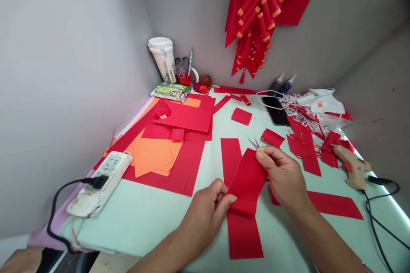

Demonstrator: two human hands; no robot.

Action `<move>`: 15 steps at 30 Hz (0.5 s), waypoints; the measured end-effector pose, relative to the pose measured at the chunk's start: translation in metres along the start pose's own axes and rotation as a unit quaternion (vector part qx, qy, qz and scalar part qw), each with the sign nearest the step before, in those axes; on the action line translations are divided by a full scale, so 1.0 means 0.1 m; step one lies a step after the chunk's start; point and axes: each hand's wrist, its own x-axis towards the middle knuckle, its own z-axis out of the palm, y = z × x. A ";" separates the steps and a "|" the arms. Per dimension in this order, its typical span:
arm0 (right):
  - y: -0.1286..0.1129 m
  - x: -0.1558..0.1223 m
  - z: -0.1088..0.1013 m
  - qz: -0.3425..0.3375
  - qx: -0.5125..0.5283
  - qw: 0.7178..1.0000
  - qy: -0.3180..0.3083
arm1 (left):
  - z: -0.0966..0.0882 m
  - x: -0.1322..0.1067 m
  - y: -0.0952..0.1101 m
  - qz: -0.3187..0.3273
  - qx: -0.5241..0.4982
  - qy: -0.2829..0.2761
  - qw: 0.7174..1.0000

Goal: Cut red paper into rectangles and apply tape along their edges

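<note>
My left hand [209,207] pinches the lower left edge of a red paper strip [248,179], which is held up off the table and bends near its lower end. At the strip's upper right corner, the thumb and fingers of my right hand [283,175] are closed. Thin metal scissor tips [254,143] poke out past those fingers; the rest of the scissors is mostly hidden. Beneath the held strip lies another long red strip [245,239]. A further red strip [335,204] lies flat, partly under my right forearm. Small red pieces [272,137] rest beyond my right hand.
Red and orange sheets [155,153] are layered at left, beside a plugged-in power strip [101,183]. A glue gun [350,164] with its cable, paper scraps [304,136] and a phone [275,111] lie right. A cup [162,59] stands behind; red paper firecrackers [259,13] hang above.
</note>
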 end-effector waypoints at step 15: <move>0.04 0.06 -0.03 0.009 0.100 0.995 -0.019 | -0.02 0.01 -0.04 0.019 0.054 0.034 0.998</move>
